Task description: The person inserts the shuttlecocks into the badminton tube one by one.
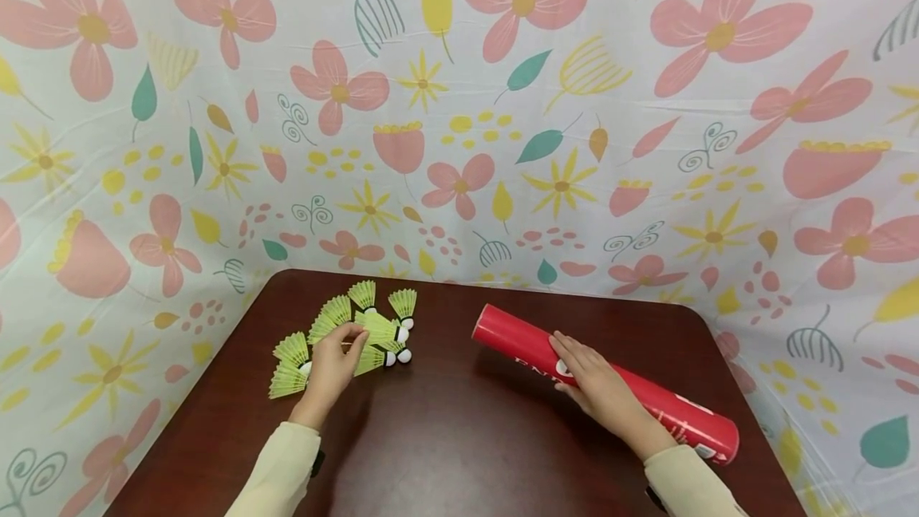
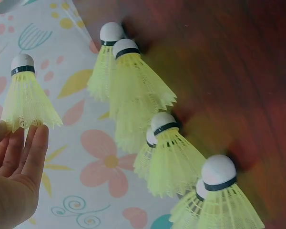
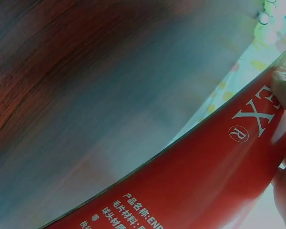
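My left hand (image 1: 332, 367) pinches a yellow shuttlecock (image 1: 377, 329) by the rim of its skirt, thumb and fingertips together. In the left wrist view this shuttlecock (image 2: 29, 93) points its white cork up and stands apart from the others. Several more yellow shuttlecocks (image 2: 174, 155) with white corks and dark bands lie on the table, some nested or overlapping. On the right, my right hand (image 1: 599, 389) grips a long red tube (image 1: 664, 397) from above, thumb on the near side and fingers over the top. White lettering shows on the tube (image 3: 181, 176).
A dark reddish-brown wooden table (image 1: 445, 437) lies under everything. Floral cloth (image 1: 459, 102) rises behind its back edge and along both sides. Shuttlecocks (image 1: 290, 369) are grouped at the back left, the tube at the right.
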A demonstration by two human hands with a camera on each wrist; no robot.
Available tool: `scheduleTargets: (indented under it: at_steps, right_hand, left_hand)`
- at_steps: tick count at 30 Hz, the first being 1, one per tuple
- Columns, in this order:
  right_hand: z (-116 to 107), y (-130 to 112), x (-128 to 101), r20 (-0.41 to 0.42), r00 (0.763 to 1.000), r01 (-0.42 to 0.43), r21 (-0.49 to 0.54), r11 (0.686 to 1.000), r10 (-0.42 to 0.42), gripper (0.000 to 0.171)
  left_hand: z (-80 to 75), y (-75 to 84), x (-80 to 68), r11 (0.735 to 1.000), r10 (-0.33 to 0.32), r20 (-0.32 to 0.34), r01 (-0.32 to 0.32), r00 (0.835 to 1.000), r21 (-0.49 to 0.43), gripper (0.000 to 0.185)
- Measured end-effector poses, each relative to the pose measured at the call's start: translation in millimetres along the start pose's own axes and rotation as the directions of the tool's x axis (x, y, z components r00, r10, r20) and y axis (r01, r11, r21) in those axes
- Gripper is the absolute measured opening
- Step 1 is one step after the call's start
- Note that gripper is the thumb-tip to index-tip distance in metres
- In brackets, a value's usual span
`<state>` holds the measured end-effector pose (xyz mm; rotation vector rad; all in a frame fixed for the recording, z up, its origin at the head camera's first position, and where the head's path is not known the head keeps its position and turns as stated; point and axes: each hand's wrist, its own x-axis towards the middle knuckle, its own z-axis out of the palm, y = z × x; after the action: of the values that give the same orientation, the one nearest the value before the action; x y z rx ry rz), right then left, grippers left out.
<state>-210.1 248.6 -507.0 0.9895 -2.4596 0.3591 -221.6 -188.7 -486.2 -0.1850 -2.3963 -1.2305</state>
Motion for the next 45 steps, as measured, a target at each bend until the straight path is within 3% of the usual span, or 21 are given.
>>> scheduleTargets:
  at_steps: [13, 17, 29, 38, 45]
  right_hand:
    - [4.5, -12.3, 2.3, 0.015, 1.000, -0.014, -0.005, 1.000, 0.014, 0.079]
    - [4.7, -14.4, 3.3, 0.017, 1.000, 0.004, 0.016, 1.000, -0.004, 0.071]
    - [8.5, -18.0, 6.3, -0.021, 0.999, 0.042, 0.027, 0.999, -0.041, 0.073]
    - [9.7, -19.6, 6.9, -0.033, 0.997, 0.068, 0.044, 0.997, -0.066, 0.068]
    - [10.5, -23.1, 9.9, -0.029, 0.998, 0.060, 0.039, 0.997, -0.059, 0.074]
  left_hand:
    - [14.7, 10.8, 10.6, 0.997, 0.034, 0.015, -0.033, 0.999, -0.065, 0.005]
    - [19.2, 12.9, 12.2, 0.997, 0.031, 0.026, -0.029, 0.999, -0.072, 0.006]
    - [36.1, 13.7, 19.1, 0.990, 0.043, 0.031, -0.038, 0.999, -0.138, 0.005]
    - [49.1, 15.4, 21.4, 0.987, -0.001, 0.083, 0.015, 0.997, -0.162, 0.005]
    - [54.8, 17.6, 23.3, 0.983, 0.010, 0.119, 0.011, 0.993, -0.181, 0.006]
